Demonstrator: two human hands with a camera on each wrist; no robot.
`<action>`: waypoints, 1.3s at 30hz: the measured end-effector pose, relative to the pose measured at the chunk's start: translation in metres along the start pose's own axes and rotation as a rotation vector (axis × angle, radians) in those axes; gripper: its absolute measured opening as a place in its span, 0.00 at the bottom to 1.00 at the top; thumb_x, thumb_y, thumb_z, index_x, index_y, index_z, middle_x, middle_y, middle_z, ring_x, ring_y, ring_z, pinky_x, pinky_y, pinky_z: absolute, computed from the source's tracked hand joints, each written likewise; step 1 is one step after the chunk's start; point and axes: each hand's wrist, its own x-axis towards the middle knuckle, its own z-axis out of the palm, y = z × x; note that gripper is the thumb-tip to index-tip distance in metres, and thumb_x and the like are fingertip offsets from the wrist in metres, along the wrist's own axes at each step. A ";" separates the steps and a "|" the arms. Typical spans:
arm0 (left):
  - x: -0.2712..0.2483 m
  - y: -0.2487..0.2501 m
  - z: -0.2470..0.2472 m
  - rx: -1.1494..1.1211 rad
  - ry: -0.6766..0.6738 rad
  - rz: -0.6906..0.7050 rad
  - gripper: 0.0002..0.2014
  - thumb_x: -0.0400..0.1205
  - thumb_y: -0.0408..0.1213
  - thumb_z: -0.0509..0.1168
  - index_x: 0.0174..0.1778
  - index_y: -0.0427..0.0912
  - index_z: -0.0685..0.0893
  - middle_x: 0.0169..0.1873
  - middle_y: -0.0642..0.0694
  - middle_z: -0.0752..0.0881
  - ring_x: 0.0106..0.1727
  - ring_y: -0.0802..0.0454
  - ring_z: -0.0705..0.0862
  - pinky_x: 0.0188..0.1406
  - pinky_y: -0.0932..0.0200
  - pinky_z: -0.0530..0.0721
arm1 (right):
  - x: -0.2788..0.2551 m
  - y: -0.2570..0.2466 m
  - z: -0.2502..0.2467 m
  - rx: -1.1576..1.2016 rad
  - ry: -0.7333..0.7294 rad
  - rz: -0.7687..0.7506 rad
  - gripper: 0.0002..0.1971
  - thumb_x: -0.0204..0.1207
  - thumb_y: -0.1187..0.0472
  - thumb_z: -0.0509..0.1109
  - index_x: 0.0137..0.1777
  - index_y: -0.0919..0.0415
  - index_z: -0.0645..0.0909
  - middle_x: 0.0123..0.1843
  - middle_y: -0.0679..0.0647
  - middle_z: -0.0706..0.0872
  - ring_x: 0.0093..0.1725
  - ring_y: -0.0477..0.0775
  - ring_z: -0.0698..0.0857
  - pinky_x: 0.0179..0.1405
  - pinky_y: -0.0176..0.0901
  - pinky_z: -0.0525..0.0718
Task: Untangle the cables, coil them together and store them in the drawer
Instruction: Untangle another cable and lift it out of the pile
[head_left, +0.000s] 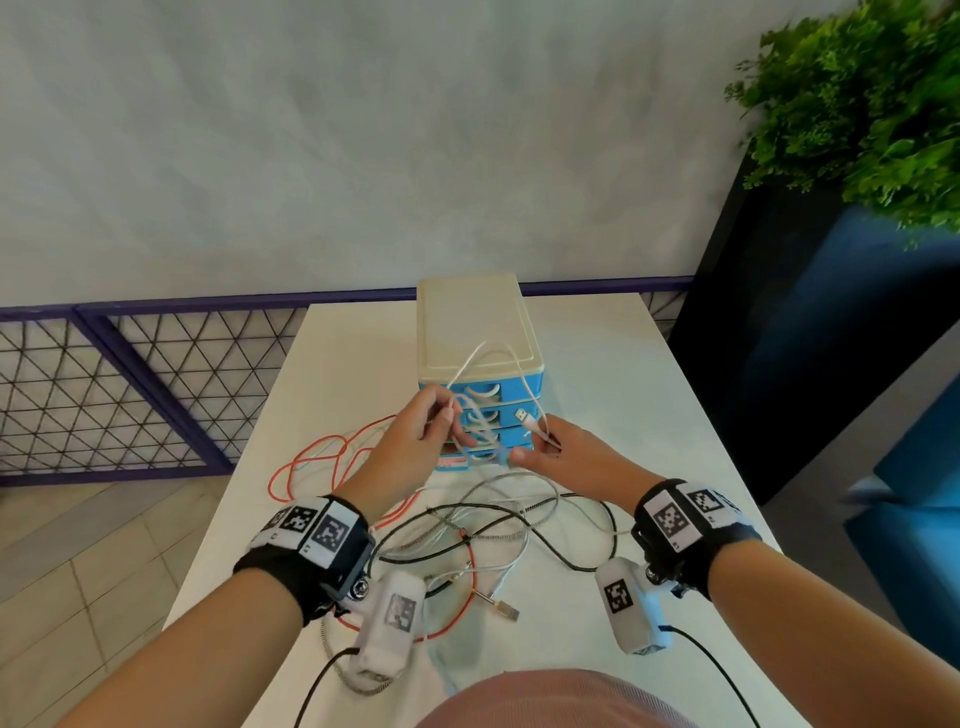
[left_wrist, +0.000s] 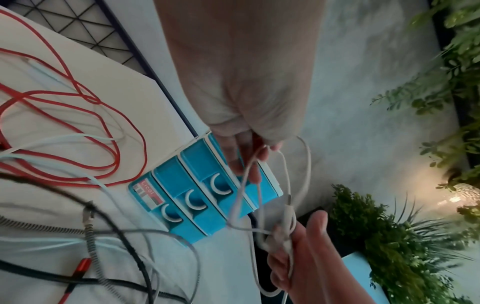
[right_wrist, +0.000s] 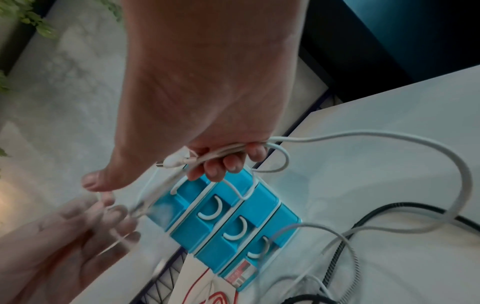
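Your white table (head_left: 623, 395) carries everything, its far edge against a purple-framed mesh railing (head_left: 104, 384), with a leafy plant (head_left: 872, 104) beyond its far right corner. The blue drawer unit (head_left: 475, 332) with a cream top stands at the middle of the far edge, its handles facing you; all the drawers you can see look closed.

On the near half of the table lies the tangle: a red cable (head_left: 332, 452) looping toward the left edge, a black cable (head_left: 550, 551) curving toward the right edge, a braided silver cable (head_left: 415, 556), and white strands among them, crossing one another. A metal USB plug (head_left: 506, 609) lies near the near edge, between your two wrists.

Your hands are raised in front of the drawer fronts, close together, with the white cable (head_left: 524, 379) arching up between them over the unit's top.

Your right hand (head_left: 571, 457) has its fingers curled round several gathered loops of that white cable, and its USB connector (head_left: 522, 415) sticks out above the fingers; the thumb points toward your other hand.

Your left hand (head_left: 410, 441) pinches a strand of the same cable between thumb and fingertips (left_wrist: 262, 153); the wrist view there is blurred, so you cannot tell the exact hold.
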 end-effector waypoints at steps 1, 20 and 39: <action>0.001 0.001 -0.003 0.023 0.021 0.020 0.10 0.88 0.32 0.51 0.46 0.46 0.75 0.35 0.46 0.83 0.44 0.46 0.88 0.51 0.51 0.88 | -0.001 0.001 -0.002 0.028 0.001 -0.004 0.20 0.74 0.38 0.69 0.40 0.53 0.69 0.34 0.45 0.71 0.32 0.44 0.69 0.36 0.38 0.69; -0.001 -0.004 -0.036 0.570 0.144 0.238 0.17 0.85 0.31 0.55 0.70 0.45 0.74 0.65 0.52 0.73 0.65 0.59 0.73 0.67 0.64 0.71 | -0.003 -0.047 -0.022 -0.002 -0.256 -0.049 0.21 0.86 0.49 0.57 0.34 0.56 0.78 0.28 0.44 0.75 0.19 0.36 0.70 0.22 0.25 0.67; 0.008 0.040 -0.034 0.121 -0.059 -0.039 0.12 0.88 0.33 0.51 0.44 0.32 0.75 0.26 0.48 0.73 0.16 0.65 0.71 0.18 0.78 0.67 | 0.013 -0.044 -0.050 0.965 0.054 0.167 0.14 0.87 0.52 0.57 0.43 0.58 0.73 0.25 0.46 0.62 0.21 0.43 0.58 0.17 0.33 0.57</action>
